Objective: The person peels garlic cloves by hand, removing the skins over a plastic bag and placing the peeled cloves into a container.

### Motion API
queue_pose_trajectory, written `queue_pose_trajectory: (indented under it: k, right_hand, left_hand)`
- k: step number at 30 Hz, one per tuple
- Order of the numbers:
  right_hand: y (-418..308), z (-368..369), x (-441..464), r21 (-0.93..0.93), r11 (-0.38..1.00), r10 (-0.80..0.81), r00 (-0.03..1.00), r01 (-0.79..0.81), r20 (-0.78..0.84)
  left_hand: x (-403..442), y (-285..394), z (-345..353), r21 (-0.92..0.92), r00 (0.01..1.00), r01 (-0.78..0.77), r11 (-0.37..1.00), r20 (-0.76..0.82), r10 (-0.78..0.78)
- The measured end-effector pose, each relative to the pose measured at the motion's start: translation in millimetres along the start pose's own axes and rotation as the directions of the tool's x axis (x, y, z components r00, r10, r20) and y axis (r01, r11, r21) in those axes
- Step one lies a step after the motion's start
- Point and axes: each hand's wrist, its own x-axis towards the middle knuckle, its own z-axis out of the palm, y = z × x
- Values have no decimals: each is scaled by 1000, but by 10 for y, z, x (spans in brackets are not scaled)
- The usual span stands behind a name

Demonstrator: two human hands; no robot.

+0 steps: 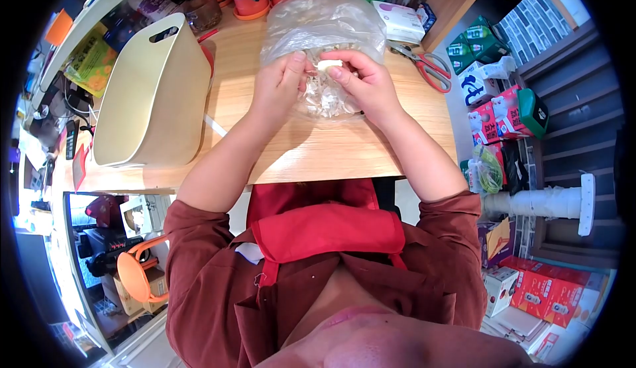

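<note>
A clear plastic bag [324, 20] lies on the wooden table, with many small whitish and translucent pieces [330, 100] showing at its near end. Above that end, my right hand [368, 84] pinches a small white piece [328, 64] between thumb and fingers. Its exact kind is too small to make out. My left hand [281, 83] is just left of it, over the bag, with thumb and fingers closed together. Whatever its fingertips grip is hidden.
A cream plastic bin [156, 96] stands on the left of the table [298, 156]. Red-handled scissors [432, 70] lie at the right edge, near a white box [399, 23]. Pots and jars line the back. Boxes [546, 292] are stacked on the right, and an orange chair [136, 278] is at lower left.
</note>
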Motion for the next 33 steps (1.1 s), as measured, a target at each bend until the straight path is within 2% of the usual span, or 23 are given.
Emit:
queue_pose_trajectory:
  k: [2, 6, 9, 12, 15, 18, 21, 24, 27, 30, 33]
  right_hand:
    - [72, -11, 14, -83, 994, -71, 997, 72, 17]
    - [51, 2, 5, -136, 989, -63, 998, 64, 15]
    - [73, -5, 7, -174, 983, -62, 998, 61, -1]
    - [95, -9, 22, -195, 979, -59, 998, 53, -26]
    - [96, -23, 29, -287, 952, -115, 993, 101, -30]
    - [153, -28, 31, -290, 954, -87, 996, 75, -27]
    - [98, 11, 19, -223, 973, -69, 997, 61, -30]
    - [-5, 1, 0, -73, 995, 75, 997, -73, 28]
    - [2, -12, -27, 97, 976, 191, 979, -198, 72]
    - [22, -5, -33, 204, 957, 189, 977, -206, 100]
    - [45, -3, -39, 195, 963, 174, 981, -188, 86]
  left_hand:
    - [10, -16, 23, 135, 992, -99, 986, -62, 108]
    - [52, -55, 56, 412, 949, -210, 887, -132, 287]
    - [56, -66, 62, 452, 919, -317, 834, -71, 388]
    - [26, -10, 85, 382, 927, -328, 864, -47, 373]
    - [11, -31, 111, 192, 973, -223, 956, -19, 231]
    - [14, -67, 58, 146, 981, -188, 971, 84, 177]
    - [26, -34, 66, 283, 966, -248, 926, 140, 216]
    - [-8, 29, 66, 193, 982, -112, 975, 172, 79]
    - [-19, 2, 60, -54, 969, 47, 997, 246, -33]
    - [-39, 8, 71, -141, 962, 24, 990, 274, 16]
    - [-49, -14, 83, -166, 965, 16, 986, 261, 29]
